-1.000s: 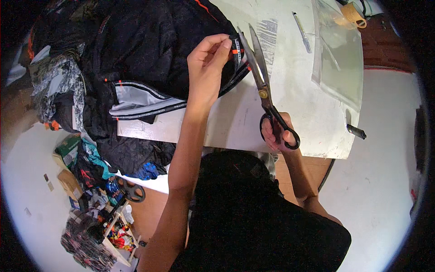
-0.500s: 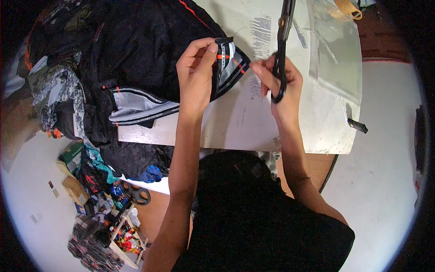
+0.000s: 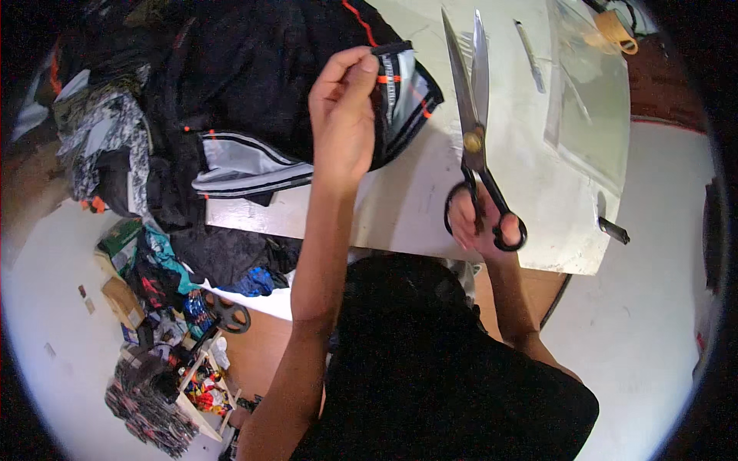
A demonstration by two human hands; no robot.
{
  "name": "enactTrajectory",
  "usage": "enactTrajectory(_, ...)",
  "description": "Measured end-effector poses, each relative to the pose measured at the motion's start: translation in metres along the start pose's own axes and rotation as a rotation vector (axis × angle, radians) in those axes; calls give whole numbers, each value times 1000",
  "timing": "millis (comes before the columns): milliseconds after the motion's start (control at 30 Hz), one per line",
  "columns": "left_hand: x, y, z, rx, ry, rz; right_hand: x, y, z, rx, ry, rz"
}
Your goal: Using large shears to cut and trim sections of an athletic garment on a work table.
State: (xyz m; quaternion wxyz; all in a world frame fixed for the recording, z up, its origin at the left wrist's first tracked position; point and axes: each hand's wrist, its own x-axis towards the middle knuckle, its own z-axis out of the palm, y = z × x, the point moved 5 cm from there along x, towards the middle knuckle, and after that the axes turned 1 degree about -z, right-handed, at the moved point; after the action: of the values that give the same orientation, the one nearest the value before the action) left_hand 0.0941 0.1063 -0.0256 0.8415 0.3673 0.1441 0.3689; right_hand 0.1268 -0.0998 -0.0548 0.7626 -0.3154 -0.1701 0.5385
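Note:
My left hand (image 3: 344,115) pinches the edge of a black garment (image 3: 261,77) between thumb and fingers. The pinched end is trimmed with printed tape, pale grey fabric and small orange strips. Further left, a second pale grey opening with dark striped edging lies on the same garment. In my right hand (image 3: 486,223) is a pair of large scissors (image 3: 474,142), my thumb and fingers through the black handle loops. The blades point away from me, slightly apart, with no fabric between them. They are to the right of the garment's held end.
On the white table (image 3: 415,219) lie a pen (image 3: 529,55), a clear plastic sheet (image 3: 592,115) and a black object (image 3: 613,230) near the right edge. A roll of tan tape (image 3: 613,31) sits at the far right. Heaped cloth and a wooden crate (image 3: 201,419) occupy the lower left.
My right hand has drawn back toward me, and the scissor blades have swung into full view, parted. My left hand has shifted slightly right and away with the garment edge.

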Motion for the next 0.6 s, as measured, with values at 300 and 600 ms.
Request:
enactTrajectory(300,-3,5,14,-112,-7,-35,-34,30,5,310,-89,312)
enactTrajectory(600,-4,4,11,-92,-69,-1,-20,32,10,439,-172,275)
